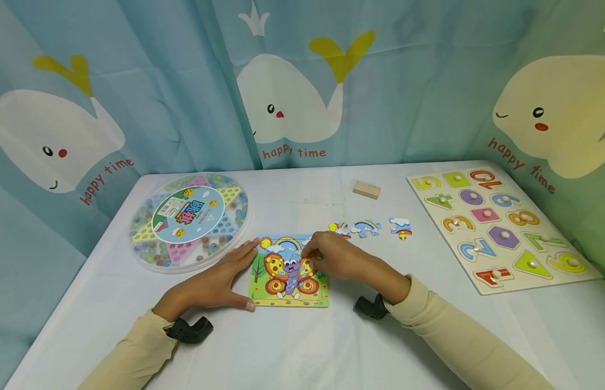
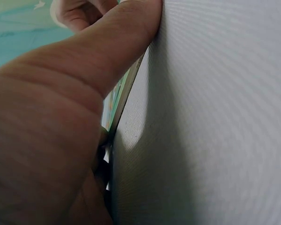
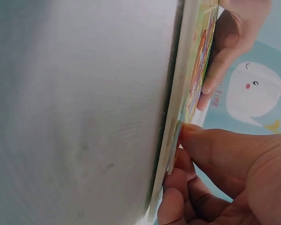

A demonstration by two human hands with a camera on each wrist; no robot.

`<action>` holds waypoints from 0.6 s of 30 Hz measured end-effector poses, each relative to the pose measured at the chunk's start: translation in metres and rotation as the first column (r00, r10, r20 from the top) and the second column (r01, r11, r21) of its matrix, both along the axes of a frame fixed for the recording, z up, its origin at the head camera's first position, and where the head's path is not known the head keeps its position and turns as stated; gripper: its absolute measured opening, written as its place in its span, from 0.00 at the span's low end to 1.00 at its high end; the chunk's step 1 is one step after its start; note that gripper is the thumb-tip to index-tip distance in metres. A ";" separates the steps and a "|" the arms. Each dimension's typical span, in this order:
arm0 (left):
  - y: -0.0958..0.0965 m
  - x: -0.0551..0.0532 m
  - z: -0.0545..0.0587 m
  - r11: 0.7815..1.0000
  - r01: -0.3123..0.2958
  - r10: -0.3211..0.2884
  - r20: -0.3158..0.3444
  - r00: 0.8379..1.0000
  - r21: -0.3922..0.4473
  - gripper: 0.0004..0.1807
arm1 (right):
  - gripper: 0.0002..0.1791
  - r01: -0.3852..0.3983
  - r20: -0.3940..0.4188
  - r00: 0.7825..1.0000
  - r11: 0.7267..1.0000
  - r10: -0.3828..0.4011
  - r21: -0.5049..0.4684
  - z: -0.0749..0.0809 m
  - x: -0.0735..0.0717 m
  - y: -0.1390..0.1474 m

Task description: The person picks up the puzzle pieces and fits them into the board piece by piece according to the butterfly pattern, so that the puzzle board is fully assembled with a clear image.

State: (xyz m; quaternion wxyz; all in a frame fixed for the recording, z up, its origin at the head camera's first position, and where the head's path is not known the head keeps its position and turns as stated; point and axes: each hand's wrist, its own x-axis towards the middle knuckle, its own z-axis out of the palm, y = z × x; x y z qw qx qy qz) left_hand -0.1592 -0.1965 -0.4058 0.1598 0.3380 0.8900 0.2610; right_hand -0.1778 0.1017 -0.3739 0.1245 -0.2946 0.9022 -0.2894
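Note:
A square butterfly jigsaw puzzle [image 1: 292,279] lies flat on the table. My left hand [image 1: 212,283] rests along its left side, the thumb at the lower corner and the fingers stretched toward the upper one. At the upper right of the picture, my right hand [image 1: 339,254] pinches a puzzle piece between thumb and curled fingers, mostly hidden by them. In the right wrist view the thumb [image 3: 215,145] presses close over the board's edge [image 3: 180,89]. Behind the right hand lie loose puzzle pieces: one with yellow and red [image 1: 338,228], a rainbow one [image 1: 366,228] and a cloud one [image 1: 400,227].
A round, clear-lidded marble game [image 1: 234,216] sits at the back left. To the right is a wooden number-and-shape peg board [image 1: 458,244]. Near the back lies a small wooden block [image 1: 366,189]. A whale-print curtain [image 1: 195,108] hangs behind the table.

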 end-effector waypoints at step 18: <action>0.000 0.000 -0.001 1.000 -0.013 0.013 0.011 1.000 -0.005 0.66 | 0.10 0.013 0.038 0.999 1.000 -0.013 -0.002 -0.001 0.000 -0.004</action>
